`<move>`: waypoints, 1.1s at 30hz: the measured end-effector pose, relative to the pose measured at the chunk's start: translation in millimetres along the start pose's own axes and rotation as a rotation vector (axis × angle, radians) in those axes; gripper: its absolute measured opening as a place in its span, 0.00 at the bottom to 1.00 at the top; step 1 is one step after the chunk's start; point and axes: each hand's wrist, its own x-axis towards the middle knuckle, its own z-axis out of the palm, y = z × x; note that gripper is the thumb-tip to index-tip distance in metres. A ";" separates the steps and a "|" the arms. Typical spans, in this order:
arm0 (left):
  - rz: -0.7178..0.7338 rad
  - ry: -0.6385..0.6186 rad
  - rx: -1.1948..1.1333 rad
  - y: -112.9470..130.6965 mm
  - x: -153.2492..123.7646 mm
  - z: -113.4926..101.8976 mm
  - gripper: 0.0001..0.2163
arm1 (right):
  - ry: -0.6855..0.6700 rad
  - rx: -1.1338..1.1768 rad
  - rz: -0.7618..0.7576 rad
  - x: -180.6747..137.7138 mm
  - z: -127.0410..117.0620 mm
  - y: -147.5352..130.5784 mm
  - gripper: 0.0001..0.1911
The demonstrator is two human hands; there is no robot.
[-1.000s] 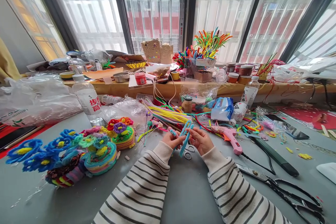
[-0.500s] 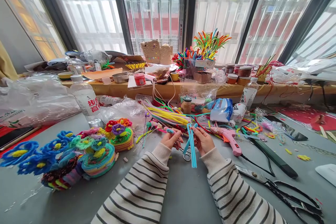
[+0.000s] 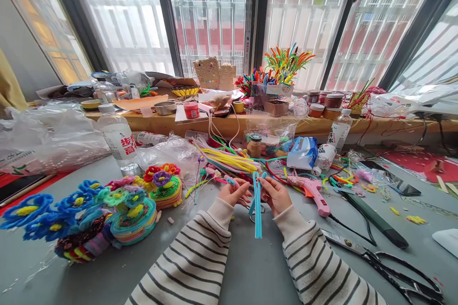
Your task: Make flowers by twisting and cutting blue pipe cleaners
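Light-blue strips (image 3: 258, 219) have swung down and hang left of the pink glue gun (image 3: 315, 193), pinched by the right hand's (image 3: 275, 195) fingers; farther left, the left hand (image 3: 232, 194) grasps a pink-and-blue piece (image 3: 231, 181), so both are held apart.

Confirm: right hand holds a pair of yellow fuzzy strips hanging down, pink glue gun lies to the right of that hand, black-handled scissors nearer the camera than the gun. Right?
Colour's wrong: the fuzzy strips in the right hand are light blue, as the head view shows. The pink glue gun and black-handled scissors are as you put them.
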 end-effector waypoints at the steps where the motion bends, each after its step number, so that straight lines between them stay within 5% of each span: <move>1: -0.005 0.004 0.003 -0.7 -0.4 0.6 0.21 | -0.014 -0.021 -0.013 0.7 -1.0 1.4 0.11; 8: 0.009 0.000 0.069 -2.1 -3.3 2.6 0.18 | -0.091 -0.154 -0.061 0.2 -2.6 6.3 0.11; 20: 0.140 0.072 0.097 -8.3 0.3 -1.2 0.16 | -0.009 -0.098 0.000 -4.0 1.7 -1.6 0.15; 33: -0.016 0.038 0.066 -4.6 -3.0 3.9 0.20 | -0.037 -0.169 -0.014 -4.8 3.9 -0.8 0.14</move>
